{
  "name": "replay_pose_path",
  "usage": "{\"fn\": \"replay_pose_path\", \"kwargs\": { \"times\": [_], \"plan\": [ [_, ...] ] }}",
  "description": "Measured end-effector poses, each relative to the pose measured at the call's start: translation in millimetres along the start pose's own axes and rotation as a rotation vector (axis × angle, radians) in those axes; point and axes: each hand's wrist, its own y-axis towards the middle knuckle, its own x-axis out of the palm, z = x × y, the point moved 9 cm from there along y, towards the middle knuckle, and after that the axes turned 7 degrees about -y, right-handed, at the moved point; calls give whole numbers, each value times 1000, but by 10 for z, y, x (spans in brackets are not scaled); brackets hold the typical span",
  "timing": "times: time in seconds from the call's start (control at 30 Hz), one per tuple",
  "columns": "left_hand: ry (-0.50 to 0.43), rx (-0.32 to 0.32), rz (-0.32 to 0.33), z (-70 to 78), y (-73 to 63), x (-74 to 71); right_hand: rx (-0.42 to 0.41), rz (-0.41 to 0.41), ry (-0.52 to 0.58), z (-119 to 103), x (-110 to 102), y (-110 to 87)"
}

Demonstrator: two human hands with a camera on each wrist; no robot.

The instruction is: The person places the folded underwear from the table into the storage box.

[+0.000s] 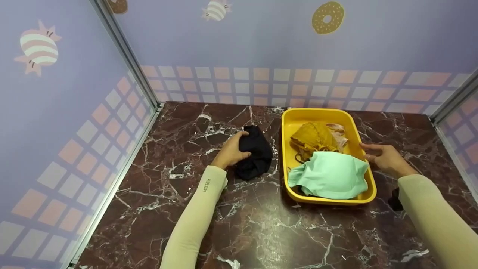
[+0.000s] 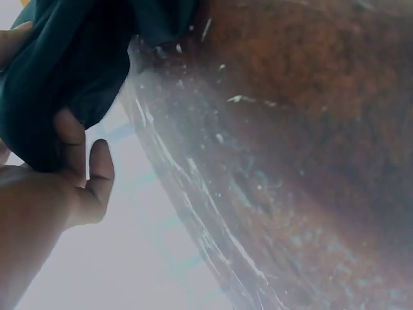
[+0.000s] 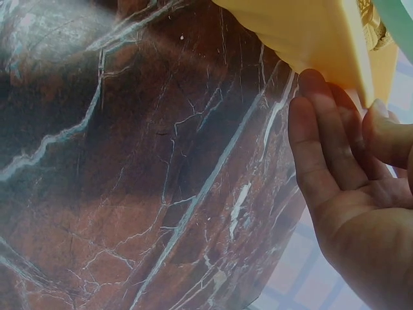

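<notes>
My left hand point(image 1: 233, 151) holds a crumpled black cloth garment point(image 1: 257, 155) on the table, left of the yellow basin. In the left wrist view the fingers point(image 2: 71, 145) press into the folds of this dark cloth point(image 2: 77, 64), which hides part of them. At the right side of the yellow plastic basin point(image 1: 284, 149), my right hand point(image 1: 386, 158) holds the rim. The right wrist view has its fingers point(image 3: 332, 142) against the outer wall and the thumb at the edge. Inside the basin lie a mint-green garment point(image 1: 332, 175), a mustard-yellow cloth point(image 1: 313, 136) and a pale pinkish cloth point(image 1: 338, 134).
Dark red-brown marbled tabletop point(image 1: 149, 220) lies beneath everything. Patterned lilac panels point(image 1: 242, 41) with metal corner posts point(image 1: 127, 52) enclose the back and both sides. A small black object point(image 1: 395, 200) shows beside the right sleeve.
</notes>
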Motion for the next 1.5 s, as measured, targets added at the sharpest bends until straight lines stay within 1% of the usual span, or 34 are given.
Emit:
{"fn": "replay_pose_path", "kwargs": {
  "times": [0.1,0.23,0.37,0.43,0.57,0.67,0.77,0.83,0.93,1.07,1.13,1.27,1.4,1.5],
  "plan": [
    [-44,31,30,42,-10,-69,-7,1,1,8,1,-3],
    [-77,72,67,115,-19,-172,-21,5,-9,11,1,-9],
    [-88,88,104,212,-20,-286,-27,6,-11,13,0,-11],
    [-91,84,140,265,-21,-363,-29,7,-12,10,3,-11],
    [-105,100,231,421,-12,-528,-32,14,-25,3,5,-22],
    [-117,134,283,569,12,-622,-34,23,-40,-7,6,-22],
    [-108,152,307,705,52,-673,-34,31,-48,-29,14,-12],
    [-98,157,309,795,87,-684,-32,35,-51,-39,20,-5],
    [-83,167,307,943,149,-670,-19,40,-62,-28,22,-1],
    [-91,208,333,1192,235,-605,-14,48,-61,-2,9,-10],
    [-100,239,346,1335,282,-539,-17,53,-57,6,-1,-18],
    [-116,272,355,1610,356,-366,-14,51,-44,23,-2,-21],
    [-156,330,373,1894,365,-222,3,46,-40,23,17,-14],
    [-184,378,372,2091,367,-126,-8,55,-46,-1,23,-8]
  ]
}}
